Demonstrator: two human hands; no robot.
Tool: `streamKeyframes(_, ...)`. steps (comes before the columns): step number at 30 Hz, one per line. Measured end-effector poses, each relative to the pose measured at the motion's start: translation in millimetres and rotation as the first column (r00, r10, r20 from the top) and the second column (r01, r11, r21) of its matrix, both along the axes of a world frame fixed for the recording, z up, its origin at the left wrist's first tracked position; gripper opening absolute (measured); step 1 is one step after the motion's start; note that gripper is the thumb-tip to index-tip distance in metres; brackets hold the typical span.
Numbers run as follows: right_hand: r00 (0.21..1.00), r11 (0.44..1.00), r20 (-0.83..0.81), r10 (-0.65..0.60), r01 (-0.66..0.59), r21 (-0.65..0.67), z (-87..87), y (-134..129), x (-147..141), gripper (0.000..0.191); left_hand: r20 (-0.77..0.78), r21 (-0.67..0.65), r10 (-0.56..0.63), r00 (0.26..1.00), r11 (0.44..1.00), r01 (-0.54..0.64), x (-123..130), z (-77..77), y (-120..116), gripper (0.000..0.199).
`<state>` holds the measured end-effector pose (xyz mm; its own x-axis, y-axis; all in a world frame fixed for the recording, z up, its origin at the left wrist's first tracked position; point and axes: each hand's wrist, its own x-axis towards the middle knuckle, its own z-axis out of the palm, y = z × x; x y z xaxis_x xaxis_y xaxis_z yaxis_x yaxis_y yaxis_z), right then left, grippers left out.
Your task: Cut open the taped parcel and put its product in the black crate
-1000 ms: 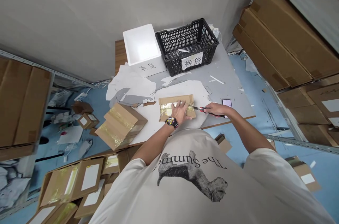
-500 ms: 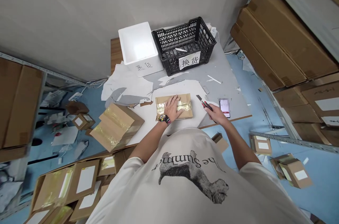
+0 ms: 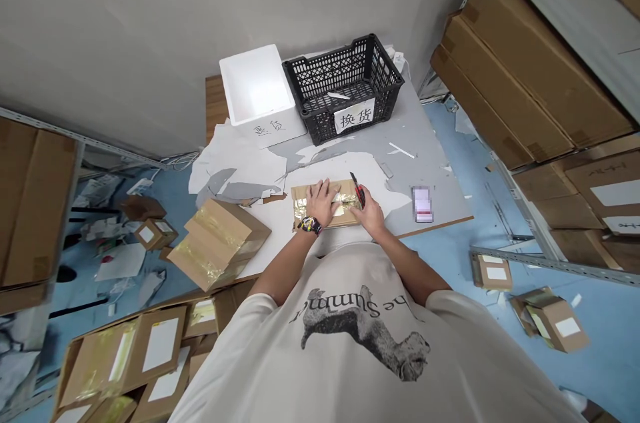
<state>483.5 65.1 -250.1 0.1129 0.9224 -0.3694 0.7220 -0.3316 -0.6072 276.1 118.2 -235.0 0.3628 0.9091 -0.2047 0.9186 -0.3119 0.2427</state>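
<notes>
Though apart earlier, left hand (image 3: 320,203) open flat, right hand (image 3: 369,216) gripping red box cutter (image 3: 358,188), both on taped mailer (image 3: 300,209).

two hands — left (image 3: 320,204), right (image 3: 369,213) — one utility knife (image 3: 359,189), one cardboard mailer (image 3: 300,199), one black crate (image 3: 313,126)

Left hand (image 3: 320,203) flat, right hand (image 3: 369,215) curled

A flat cardboard parcel (image 3: 302,204) lies on a white sheet (image 3: 270,243), wrapped with shiny gold tape (image 3: 341,199) and pressed under the spread left hand (image 3: 321,203). The right hand (image 3: 370,217) grips a red box cutter (image 3: 359,188), its blade pointing away over the parcel.
</notes>
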Motion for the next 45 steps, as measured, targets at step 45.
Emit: streamKeyframes(45, 0.737, 0.833, 0.528, 0.421, -0.545, 0.097, 3.6, -32, 80, 0.056, 0.236, 0.174, -0.033, 0.971, 0.985, -0.009, -3, -26.3, 6, 0.05)
